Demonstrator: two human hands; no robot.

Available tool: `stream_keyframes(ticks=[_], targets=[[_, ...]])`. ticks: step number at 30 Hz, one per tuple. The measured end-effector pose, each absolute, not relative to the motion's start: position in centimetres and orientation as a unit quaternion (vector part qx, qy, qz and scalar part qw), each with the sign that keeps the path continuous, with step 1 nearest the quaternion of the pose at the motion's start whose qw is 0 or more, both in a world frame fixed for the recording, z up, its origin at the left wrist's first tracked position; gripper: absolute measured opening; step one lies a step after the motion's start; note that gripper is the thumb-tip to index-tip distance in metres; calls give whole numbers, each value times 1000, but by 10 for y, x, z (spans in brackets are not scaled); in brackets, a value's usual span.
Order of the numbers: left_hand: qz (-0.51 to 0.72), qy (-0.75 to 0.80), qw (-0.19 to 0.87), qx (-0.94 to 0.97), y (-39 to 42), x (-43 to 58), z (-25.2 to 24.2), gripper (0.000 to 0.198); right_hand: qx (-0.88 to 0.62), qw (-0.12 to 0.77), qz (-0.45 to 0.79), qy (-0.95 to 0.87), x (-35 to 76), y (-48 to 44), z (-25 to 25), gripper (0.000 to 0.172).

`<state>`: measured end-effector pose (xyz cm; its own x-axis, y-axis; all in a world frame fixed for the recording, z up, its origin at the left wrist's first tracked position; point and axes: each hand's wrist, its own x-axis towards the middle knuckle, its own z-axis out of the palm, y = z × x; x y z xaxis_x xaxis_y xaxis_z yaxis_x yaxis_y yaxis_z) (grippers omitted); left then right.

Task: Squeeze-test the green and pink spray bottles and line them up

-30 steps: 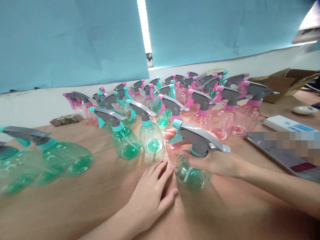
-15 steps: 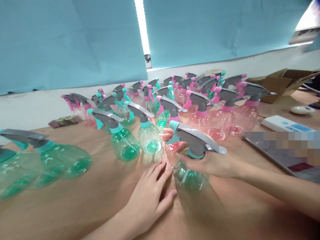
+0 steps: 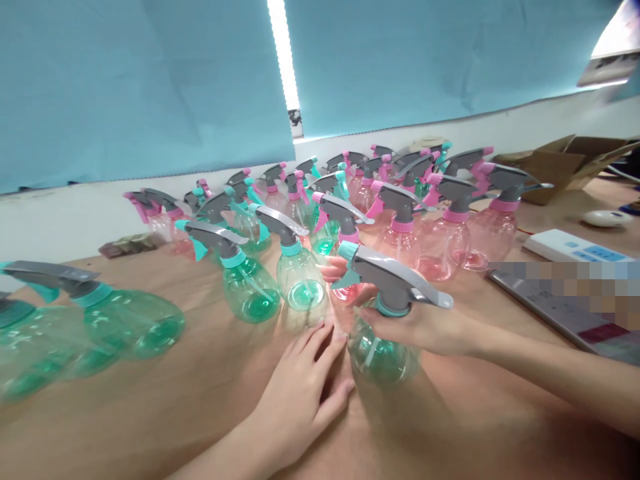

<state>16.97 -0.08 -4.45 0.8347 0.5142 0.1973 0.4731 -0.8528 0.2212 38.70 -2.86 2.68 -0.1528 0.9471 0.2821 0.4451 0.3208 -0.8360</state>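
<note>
My right hand (image 3: 425, 327) is wrapped round the neck of a green spray bottle (image 3: 383, 347) with a grey trigger head (image 3: 393, 280), which stands upright on the brown table (image 3: 150, 413). My left hand (image 3: 300, 393) lies flat on the table just left of that bottle, fingers spread, its thumb beside the bottle's base. Right behind stand two more green bottles (image 3: 300, 283) and a crowd of pink bottles (image 3: 450, 233).
Several green bottles (image 3: 125, 320) stand at the far left. A cardboard box (image 3: 565, 163) sits at the back right, with a white device (image 3: 575, 248), a small white oval object (image 3: 607, 218) and a flat dark board (image 3: 550, 303) on the right. Blue sheets cover the window behind.
Both hands and the held bottle stay almost where they were; the view shifted slightly.
</note>
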Motion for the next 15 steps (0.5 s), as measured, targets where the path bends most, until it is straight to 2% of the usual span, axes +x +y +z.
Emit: stream_keyframes(ticks=[5,15], targets=[[118,262,87,954,-2,170,-43,49,-495,416,309,-698,386,-30,27,38],[125,261,91,953,-2,170,-42,48,-481,421,307,-705,389,-30,24,28]])
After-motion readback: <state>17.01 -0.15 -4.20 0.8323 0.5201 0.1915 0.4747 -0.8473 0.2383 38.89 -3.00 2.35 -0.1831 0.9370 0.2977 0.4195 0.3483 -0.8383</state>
